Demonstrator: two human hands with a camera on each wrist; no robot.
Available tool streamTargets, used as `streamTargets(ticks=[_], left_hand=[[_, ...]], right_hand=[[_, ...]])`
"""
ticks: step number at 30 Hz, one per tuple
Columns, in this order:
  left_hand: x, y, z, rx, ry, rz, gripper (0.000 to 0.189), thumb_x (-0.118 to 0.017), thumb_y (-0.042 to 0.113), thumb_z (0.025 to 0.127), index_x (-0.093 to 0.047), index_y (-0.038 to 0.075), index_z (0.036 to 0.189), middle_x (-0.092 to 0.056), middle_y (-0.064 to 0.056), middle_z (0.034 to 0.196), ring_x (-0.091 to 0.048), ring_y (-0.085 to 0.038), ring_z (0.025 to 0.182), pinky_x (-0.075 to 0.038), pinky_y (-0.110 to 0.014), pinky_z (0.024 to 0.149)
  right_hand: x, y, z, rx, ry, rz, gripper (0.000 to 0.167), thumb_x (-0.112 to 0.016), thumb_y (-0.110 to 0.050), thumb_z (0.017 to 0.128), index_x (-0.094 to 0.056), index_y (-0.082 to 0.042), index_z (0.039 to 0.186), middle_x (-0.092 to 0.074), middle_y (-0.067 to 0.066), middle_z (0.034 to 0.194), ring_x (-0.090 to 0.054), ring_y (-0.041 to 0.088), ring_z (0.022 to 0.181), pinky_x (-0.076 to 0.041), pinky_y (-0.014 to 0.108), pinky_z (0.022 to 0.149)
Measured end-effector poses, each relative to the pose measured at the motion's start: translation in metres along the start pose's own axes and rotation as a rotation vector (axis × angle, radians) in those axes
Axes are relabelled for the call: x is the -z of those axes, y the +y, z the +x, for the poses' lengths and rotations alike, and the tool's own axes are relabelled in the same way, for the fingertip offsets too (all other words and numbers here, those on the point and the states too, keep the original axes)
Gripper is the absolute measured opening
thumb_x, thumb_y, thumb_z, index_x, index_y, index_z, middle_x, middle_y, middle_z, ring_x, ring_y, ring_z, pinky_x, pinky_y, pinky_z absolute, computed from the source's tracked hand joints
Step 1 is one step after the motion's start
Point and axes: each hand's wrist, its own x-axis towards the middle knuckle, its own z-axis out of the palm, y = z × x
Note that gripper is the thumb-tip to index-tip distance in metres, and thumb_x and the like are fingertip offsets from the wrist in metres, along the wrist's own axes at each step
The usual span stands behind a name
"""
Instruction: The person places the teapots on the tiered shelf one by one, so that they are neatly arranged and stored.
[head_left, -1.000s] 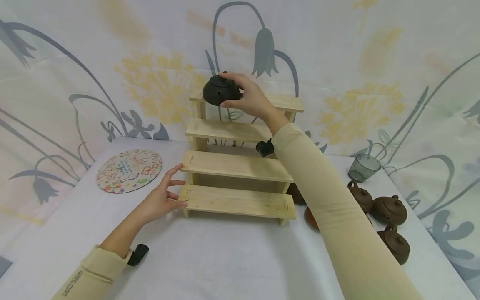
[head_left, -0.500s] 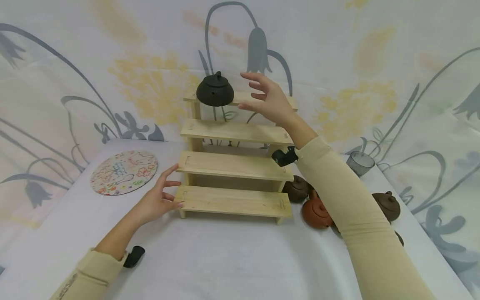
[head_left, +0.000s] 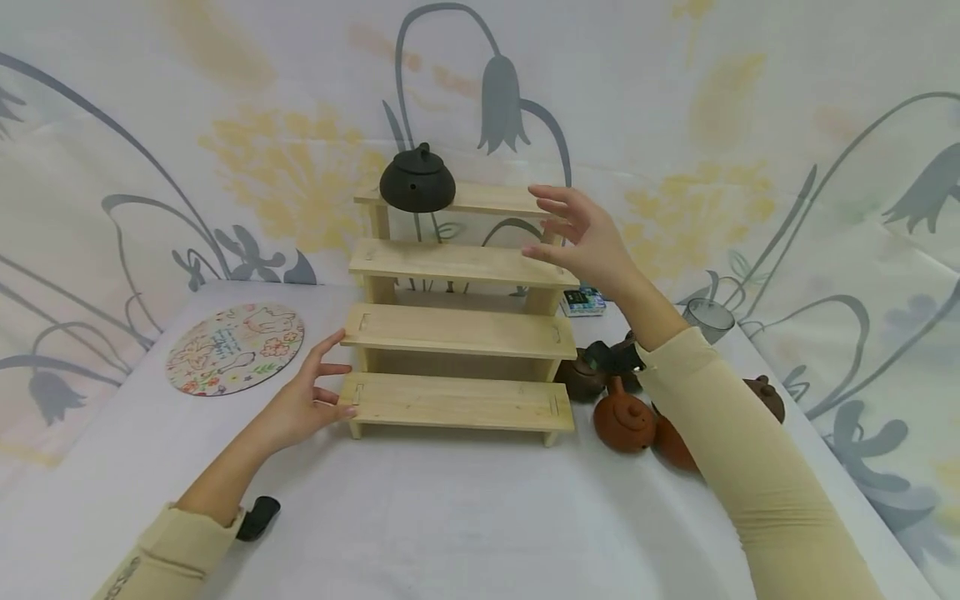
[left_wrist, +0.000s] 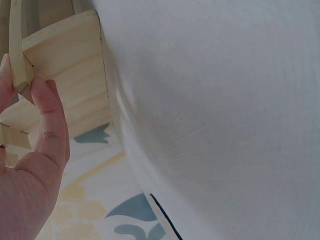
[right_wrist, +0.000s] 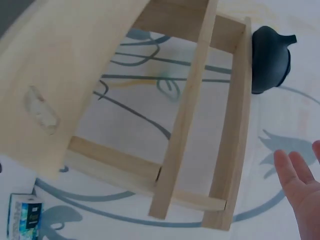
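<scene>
Black teapot (head_left: 417, 181) atop wooden stand (head_left: 457, 329), right hand (head_left: 588, 240) relaxed, left hand (head_left: 296, 407) apparently pinching its end.

I see a small, squat teapot (head_left: 417, 180), matte black and round-bellied, with its lid on and a stubby knob on top. It sits upright at the left end of the highest tier, a tiny dark hole showing in its near side. The right hand (head_left: 588, 242) is apart from it, farther to the right, fingers spread.

Under the pot is a wooden stand (head_left: 457, 329), pale and plainly grained, with four long planks climbing like stairs from near to far. It stands level on the white cloth (head_left: 450, 517), open between its tiers, joint outlines showing near the plank ends. The left hand (head_left: 296, 408) grips the left end of its lowest plank.
</scene>
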Motion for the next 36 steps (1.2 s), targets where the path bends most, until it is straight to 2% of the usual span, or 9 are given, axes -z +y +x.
streamTargets(ticks=[5,10,14,22,30,36], left_hand=[[0.0,-0.001,0.0,-0.01,0.0,-0.011,0.103,-0.073,0.003,0.079,-0.002,0.026,0.15,-0.039,-0.032,0.132,-0.06,-0.028,0.087,-0.047,-0.035,0.061],[0.0,0.001,0.0,-0.012,0.001,-0.011,0.103,-0.073,0.003,0.079,-0.002,0.026,0.15,-0.039,-0.032,0.132,-0.06,-0.028,0.086,-0.047,-0.035,0.061],[0.0,0.002,-0.001,-0.006,0.001,-0.014,0.103,-0.072,0.002,0.079,-0.002,0.027,0.15,-0.039,-0.032,0.133,-0.06,-0.029,0.087,-0.047,-0.035,0.062],[0.0,0.003,-0.002,0.0,-0.002,-0.014,0.104,-0.073,0.002,0.079,-0.001,0.028,0.15,-0.038,-0.032,0.133,-0.06,-0.029,0.088,-0.048,-0.035,0.063],[0.0,0.002,-0.002,0.016,-0.009,-0.007,0.103,-0.072,0.002,0.079,-0.002,0.029,0.149,-0.038,-0.031,0.133,-0.059,-0.03,0.089,-0.048,-0.035,0.064],[0.001,0.004,-0.002,0.004,-0.011,-0.004,0.103,-0.072,0.003,0.08,0.0,0.027,0.15,-0.038,-0.032,0.133,-0.06,-0.03,0.088,-0.047,-0.035,0.063]], right_hand=[[0.005,0.004,-0.021,0.071,0.011,0.057,0.06,-0.073,0.005,0.076,-0.049,-0.001,0.131,-0.044,0.011,0.136,-0.038,0.026,0.127,-0.034,0.041,0.1],[0.01,0.005,-0.041,0.079,0.013,0.043,0.058,-0.071,0.007,0.076,-0.05,-0.001,0.13,-0.045,0.009,0.134,-0.039,0.024,0.127,-0.036,0.037,0.098],[0.014,0.005,-0.055,0.087,0.027,0.043,0.06,-0.069,0.016,0.074,-0.048,0.005,0.129,-0.046,0.006,0.133,-0.04,0.021,0.126,-0.037,0.036,0.097],[0.023,0.005,-0.084,0.125,0.041,0.12,0.066,-0.062,0.029,0.069,-0.055,-0.003,0.126,-0.046,0.008,0.135,-0.038,0.025,0.126,-0.036,0.035,0.099],[0.04,0.012,-0.116,0.148,0.039,0.139,0.059,-0.068,0.016,0.074,-0.05,0.004,0.129,-0.042,0.011,0.138,-0.034,0.024,0.13,-0.035,0.033,0.099],[0.052,0.017,-0.139,0.096,0.088,0.114,0.06,-0.066,0.021,0.073,-0.048,0.007,0.129,-0.043,0.012,0.137,-0.039,0.022,0.127,-0.037,0.03,0.097]])
